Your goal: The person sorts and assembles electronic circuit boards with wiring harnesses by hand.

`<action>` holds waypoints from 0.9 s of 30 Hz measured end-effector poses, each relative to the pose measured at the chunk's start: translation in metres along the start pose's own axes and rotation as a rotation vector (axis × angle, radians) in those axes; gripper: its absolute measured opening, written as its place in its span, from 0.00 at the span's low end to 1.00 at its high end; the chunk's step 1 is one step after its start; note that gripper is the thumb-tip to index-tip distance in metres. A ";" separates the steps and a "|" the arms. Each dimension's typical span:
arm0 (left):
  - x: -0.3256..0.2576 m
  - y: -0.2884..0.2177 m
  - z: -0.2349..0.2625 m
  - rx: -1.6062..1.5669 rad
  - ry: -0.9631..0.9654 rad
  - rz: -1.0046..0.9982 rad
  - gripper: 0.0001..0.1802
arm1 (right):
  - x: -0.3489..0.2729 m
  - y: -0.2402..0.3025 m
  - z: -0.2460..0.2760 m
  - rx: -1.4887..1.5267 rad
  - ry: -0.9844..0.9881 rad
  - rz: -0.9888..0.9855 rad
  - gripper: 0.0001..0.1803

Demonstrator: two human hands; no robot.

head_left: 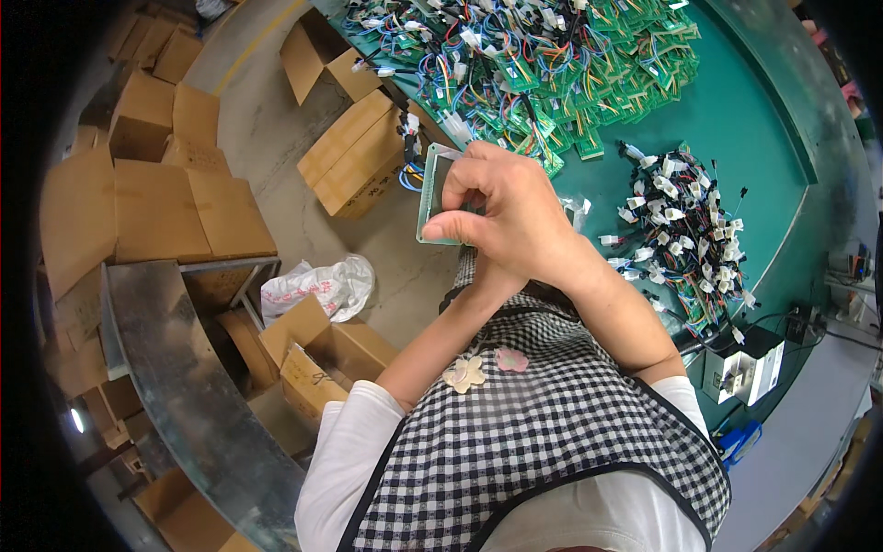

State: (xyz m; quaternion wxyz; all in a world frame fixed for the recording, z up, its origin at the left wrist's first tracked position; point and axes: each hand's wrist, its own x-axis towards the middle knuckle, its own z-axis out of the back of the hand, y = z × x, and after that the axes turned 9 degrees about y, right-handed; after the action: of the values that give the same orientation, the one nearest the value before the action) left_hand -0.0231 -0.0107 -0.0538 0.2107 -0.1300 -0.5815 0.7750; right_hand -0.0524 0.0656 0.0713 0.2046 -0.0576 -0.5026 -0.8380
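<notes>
Board [435,175] partly hidden behind hands [515,198]

You have two arms [612,304] and one flat board [435,191] at 12 o'clock. Count one heap of green boards [635,78] at 1, one heap of plugs and wires [685,235] at 3, one silver box [731,375] near 4, two flower patches [463,374] near 5 and 6, one white bag [322,288] at 9.

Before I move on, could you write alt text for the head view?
A bare right hand holds a thin green-edged board, with the left forearm crossed beneath. On the green table lie heaped circuit boards with wires and a pile of cables with white plugs; cardboard boxes and a white bag are at left.
</notes>
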 end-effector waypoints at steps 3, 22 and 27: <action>0.002 -0.004 0.002 0.017 -0.013 0.002 0.23 | 0.000 -0.004 -0.002 0.064 0.036 -0.056 0.14; 0.029 -0.046 0.071 0.537 -0.119 -0.216 0.16 | -0.121 -0.127 0.024 -0.107 -0.320 -0.541 0.21; 0.047 -0.083 0.055 1.102 0.134 0.011 0.30 | -0.083 -0.015 0.062 1.336 -0.200 -0.265 0.35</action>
State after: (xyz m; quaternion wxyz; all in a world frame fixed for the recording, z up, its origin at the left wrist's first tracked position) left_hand -0.0747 -0.0154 0.0432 0.2800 -0.0525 -0.0746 0.9557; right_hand 0.0104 0.1490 0.0645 0.0448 0.0656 -0.9307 -0.3572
